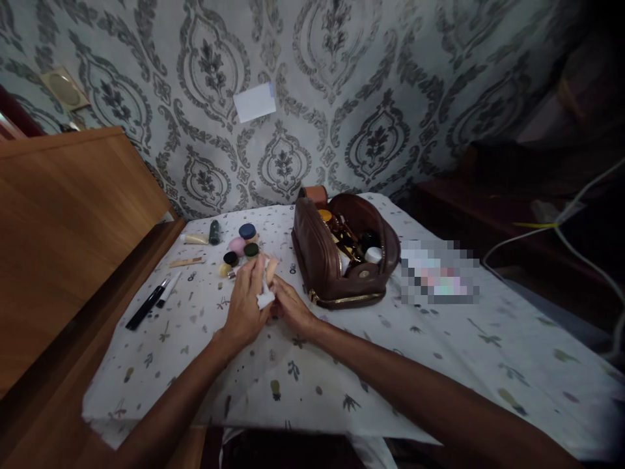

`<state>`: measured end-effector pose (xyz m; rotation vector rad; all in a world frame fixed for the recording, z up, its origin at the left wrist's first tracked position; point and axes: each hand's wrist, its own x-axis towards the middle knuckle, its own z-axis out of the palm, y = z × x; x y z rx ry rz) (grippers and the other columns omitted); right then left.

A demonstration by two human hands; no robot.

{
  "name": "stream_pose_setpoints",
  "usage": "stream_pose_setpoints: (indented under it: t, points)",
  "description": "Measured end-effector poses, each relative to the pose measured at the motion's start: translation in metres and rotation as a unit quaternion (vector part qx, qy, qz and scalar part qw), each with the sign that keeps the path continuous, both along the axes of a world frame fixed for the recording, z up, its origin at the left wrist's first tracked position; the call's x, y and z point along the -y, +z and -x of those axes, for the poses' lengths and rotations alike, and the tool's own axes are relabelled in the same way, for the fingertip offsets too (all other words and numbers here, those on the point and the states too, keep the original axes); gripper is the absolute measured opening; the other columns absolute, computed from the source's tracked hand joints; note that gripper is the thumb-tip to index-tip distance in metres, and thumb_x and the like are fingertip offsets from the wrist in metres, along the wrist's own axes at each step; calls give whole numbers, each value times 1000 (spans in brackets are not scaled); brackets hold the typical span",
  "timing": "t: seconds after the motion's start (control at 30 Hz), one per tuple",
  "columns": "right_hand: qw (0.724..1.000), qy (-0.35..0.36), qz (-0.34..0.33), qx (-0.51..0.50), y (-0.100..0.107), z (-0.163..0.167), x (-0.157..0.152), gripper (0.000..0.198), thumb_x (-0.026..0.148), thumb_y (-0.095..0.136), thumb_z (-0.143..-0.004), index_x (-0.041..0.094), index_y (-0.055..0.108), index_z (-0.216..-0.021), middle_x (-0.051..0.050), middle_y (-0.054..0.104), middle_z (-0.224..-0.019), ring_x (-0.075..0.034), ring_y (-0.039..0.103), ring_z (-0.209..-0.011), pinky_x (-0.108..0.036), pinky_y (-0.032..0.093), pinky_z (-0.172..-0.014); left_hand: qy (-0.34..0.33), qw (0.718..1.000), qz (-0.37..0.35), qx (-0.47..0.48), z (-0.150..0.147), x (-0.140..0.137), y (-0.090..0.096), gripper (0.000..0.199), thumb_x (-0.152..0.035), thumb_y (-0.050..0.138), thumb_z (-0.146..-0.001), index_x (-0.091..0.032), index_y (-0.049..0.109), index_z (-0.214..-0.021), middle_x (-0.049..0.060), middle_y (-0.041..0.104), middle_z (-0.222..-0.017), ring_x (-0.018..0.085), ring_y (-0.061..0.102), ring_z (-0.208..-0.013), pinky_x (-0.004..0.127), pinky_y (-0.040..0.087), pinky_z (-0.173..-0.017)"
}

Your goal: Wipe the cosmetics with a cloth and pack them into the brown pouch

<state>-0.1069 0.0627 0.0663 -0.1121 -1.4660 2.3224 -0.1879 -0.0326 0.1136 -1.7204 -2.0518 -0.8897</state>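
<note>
Both hands meet above the front middle of the table. My left hand (pixel 243 303) is closed around a crumpled white tissue (pixel 266 298). A small pale peach item (pixel 271 269) sticks up between the hands; its kind cannot be made out. My right hand (pixel 293 307) is closed against the same bundle from the right, its fingertips partly hidden. Just beyond the hands stand small jars: a blue-lidded jar (pixel 247 232), a dark green-lidded jar (pixel 251 250) and a black-lidded jar (pixel 230 258). A pink egg-shaped sponge (pixel 237 245) sits among them.
Right of the hands stands an open brown toiletry bag (pixel 317 260) packed with bottles and jars. Leftward lie a beige tube (pixel 195 239), a dark green tube (pixel 214 232), a flat wooden stick (pixel 186 262) and a black pen-like tube (pixel 146 305). A wooden panel (pixel 73 241) borders the table.
</note>
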Motion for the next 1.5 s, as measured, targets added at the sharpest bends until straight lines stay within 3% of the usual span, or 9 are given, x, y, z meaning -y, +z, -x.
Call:
stream_pose_setpoints:
  t: [0.23, 0.43, 0.57, 0.73, 0.83, 0.93, 1.1, 1.3, 1.5]
  points:
    - [998, -7, 64, -13, -1, 4, -2, 55, 72, 62, -78, 28, 57, -111, 1, 59, -83, -12, 50, -60, -25, 47, -53, -46, 999, 13, 0, 2, 8, -6, 69, -27, 47, -97, -26, 14, -157, 15, 35, -152, 29, 35, -141, 47, 33, -116]
    - [998, 23, 60, -29, -9, 5, -3, 53, 63, 63, -84, 26, 62, -121, -3, 64, -97, -13, 57, -69, -28, 52, -63, 8, 982, 57, 180, 8, 31, -12, 66, -39, 51, -95, -27, 25, -154, 14, 43, -147, 29, 44, -135, 45, 40, -110]
    - [999, 20, -34, -26, -12, 1, 1, 59, 58, 64, -86, 27, 56, -135, -6, 63, -118, -15, 64, -91, -35, 54, -86, 49, 944, 72, 320, 11, 52, -9, 69, -48, 54, -92, -26, 26, -151, 12, 50, -145, 28, 53, -128, 42, 43, -106]
    - [978, 81, -188, -25, -1, -11, 8, 65, 55, 64, -87, 22, 50, -141, -12, 57, -138, -24, 53, -128, -44, 41, -110, 59, 909, 136, 389, 4, 74, -2, 59, -51, 46, -94, -20, 32, -142, 6, 70, -104, 23, 67, -95, 37, 50, -89]
    - [957, 66, -282, -7, 3, -15, 12, 71, 53, 68, -84, 23, 46, -145, -13, 48, -147, -27, 46, -136, -48, 36, -114, 81, 909, 151, 380, 3, 80, 1, 53, -55, 45, -93, -21, 39, -133, 1, 68, -86, 23, 67, -83, 36, 50, -81]
    - [905, 30, -421, 44, 2, -18, 22, 91, 55, 75, -74, 20, 38, -150, -17, 34, -156, -34, 33, -144, -54, 28, -118, 127, 916, 150, 350, 9, 80, 0, 47, -58, 39, -94, -21, 44, -123, -1, 64, -75, 22, 64, -72, 35, 48, -73]
    - [815, 23, -573, 86, -3, -26, 46, 95, 43, 78, -72, 13, 35, -150, -22, 35, -153, -38, 34, -141, -56, 32, -115, 132, 947, 88, 279, 21, 75, -3, 40, -52, 28, -99, -22, 53, -108, 3, 66, -91, 21, 64, -88, 35, 48, -83]
    - [807, -10, -587, -63, -16, -26, 39, 63, 5, 47, -83, 16, 40, -145, -15, 45, -146, -23, 38, -140, -43, 39, -114, 200, 973, 87, 77, 31, 74, -14, 36, -38, 36, -99, -20, 53, -125, 9, 61, -108, 24, 63, -94, 36, 51, -78]
    - [811, -48, -583, -4, -13, -21, 26, 58, 15, 56, -87, 20, 39, -142, -14, 46, -141, -25, 46, -131, -44, 44, -108, 223, 965, 137, -24, 40, 87, -21, 38, -39, 41, -99, -18, 53, -129, 7, 57, -99, 23, 59, -92, 34, 52, -76]
